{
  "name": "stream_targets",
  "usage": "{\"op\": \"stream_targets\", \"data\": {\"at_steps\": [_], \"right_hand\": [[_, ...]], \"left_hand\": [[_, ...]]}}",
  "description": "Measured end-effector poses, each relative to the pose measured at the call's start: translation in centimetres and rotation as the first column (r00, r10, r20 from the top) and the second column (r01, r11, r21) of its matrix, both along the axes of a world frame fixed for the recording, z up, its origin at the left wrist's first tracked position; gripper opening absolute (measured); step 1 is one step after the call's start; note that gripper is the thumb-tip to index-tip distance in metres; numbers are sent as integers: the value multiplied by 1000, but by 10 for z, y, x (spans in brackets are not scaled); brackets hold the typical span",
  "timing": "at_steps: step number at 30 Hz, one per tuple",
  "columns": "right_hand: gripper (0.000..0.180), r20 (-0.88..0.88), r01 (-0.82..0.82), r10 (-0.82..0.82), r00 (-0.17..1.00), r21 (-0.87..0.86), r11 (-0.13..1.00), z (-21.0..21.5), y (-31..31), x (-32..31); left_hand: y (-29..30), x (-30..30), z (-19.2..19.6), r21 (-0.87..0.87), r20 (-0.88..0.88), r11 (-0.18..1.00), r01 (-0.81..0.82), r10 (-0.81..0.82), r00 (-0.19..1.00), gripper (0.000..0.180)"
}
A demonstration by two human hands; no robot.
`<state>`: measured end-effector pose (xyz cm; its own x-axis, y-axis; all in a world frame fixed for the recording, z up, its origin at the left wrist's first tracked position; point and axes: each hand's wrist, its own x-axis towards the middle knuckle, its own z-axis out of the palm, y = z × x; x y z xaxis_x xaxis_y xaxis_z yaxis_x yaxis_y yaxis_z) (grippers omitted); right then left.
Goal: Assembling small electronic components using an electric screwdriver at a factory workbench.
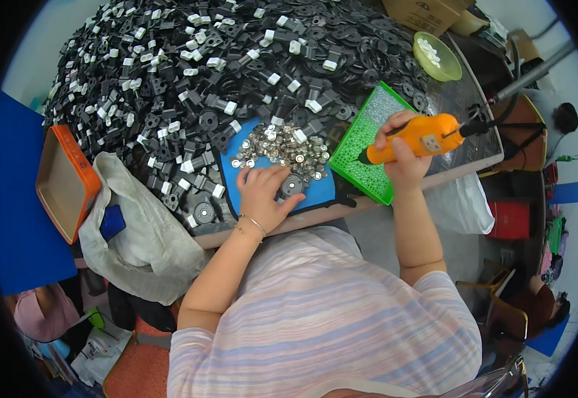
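my left hand (pixel 262 196) rests on the blue mat (pixel 315 191) with its fingers bent down over a round black part (pixel 292 185), pinning it flat near the front edge of the counter (pixel 282 222). my right hand (pixel 402 156) is closed tight around the orange power screwdriver (pixel 416 138), which hangs over the green tray (pixel 362 142) with its tip pointing down and left. just above my left hand lies a heap of small shiny metal pieces (pixel 286 151), and behind it the big pile of black and white plastic parts (pixel 222 66). to do this bit well, i think i should keep the round part still and flat, keep my fingertips off its middle, bring the tool tip straight down onto the spot, and press softly so nothing slips or tips over. i should not rush it.
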<state>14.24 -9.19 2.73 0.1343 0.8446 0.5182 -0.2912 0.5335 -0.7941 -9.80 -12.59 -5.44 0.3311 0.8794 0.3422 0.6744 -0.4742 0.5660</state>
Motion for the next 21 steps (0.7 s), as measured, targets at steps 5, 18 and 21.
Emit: {"op": "stream_targets", "data": {"at_steps": [5, 18, 21], "right_hand": [[24, 7, 57, -58, 998, 97, 994, -4, 0, -2], [23, 16, 46, -47, 999, 81, 996, -8, 5, -2], [24, -16, 13, -11, 1000, 98, 995, -10, 6, -2]], "left_hand": [[0, -1, 0, 39, -12, 999, -8, 8, 1000, 50], [0, -2, -2, 41, -9, 999, 0, 0, 1000, 53], [1, -3, -1, 36, 3, 999, 9, -9, 1000, 54]]}}
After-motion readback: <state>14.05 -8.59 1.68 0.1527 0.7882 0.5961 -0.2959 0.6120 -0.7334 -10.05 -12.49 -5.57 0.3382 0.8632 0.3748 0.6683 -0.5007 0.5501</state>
